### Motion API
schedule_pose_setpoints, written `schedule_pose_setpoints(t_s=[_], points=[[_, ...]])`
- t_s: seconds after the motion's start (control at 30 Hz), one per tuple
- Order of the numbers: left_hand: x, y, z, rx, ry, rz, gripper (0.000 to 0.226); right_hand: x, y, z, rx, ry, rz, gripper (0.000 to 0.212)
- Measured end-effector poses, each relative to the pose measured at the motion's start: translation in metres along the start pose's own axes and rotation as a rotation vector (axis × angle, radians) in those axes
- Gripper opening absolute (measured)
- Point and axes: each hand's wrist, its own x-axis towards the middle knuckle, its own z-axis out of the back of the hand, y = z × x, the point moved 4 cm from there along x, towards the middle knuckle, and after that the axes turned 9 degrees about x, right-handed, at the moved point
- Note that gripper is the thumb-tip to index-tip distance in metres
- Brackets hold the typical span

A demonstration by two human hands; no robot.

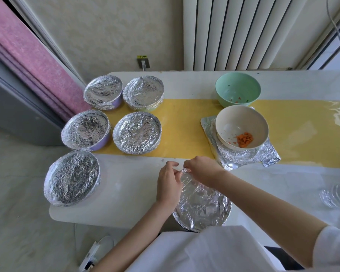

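A foil-covered bowl (203,208) sits at the near edge of the table, close to my body. My left hand (168,183) lies along its left rim, fingers pinching the foil at the far rim. My right hand (201,170) pinches the same crumpled foil edge (184,170) from the right. Both hands meet at the far side of the bowl. The bowl under the foil is hidden.
Several foil-covered bowls (136,132) stand on the left half of the table. A cream bowl with carrot pieces (241,128) rests on a foil sheet (243,156); a green bowl (238,89) is behind it. A yellow runner (185,126) crosses the white table (126,185).
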Motion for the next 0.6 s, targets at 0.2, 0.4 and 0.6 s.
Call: schedule_pose_setpoints(t_s=[0.2,0.4,0.6], points=[[0.000,0.003,-0.002,-0.031,0.003,0.013,0.017,-0.008,0.008,0.002,-0.052,0.024,0.059,0.029],[0.000,0.003,-0.005,-0.021,0.032,-0.006,0.015,-0.004,0.004,-0.003,-0.019,0.016,0.052,0.027],[-0.005,0.003,-0.009,0.083,0.017,-0.050,0.021,0.009,-0.030,-0.021,0.266,-0.084,-0.014,0.033]])
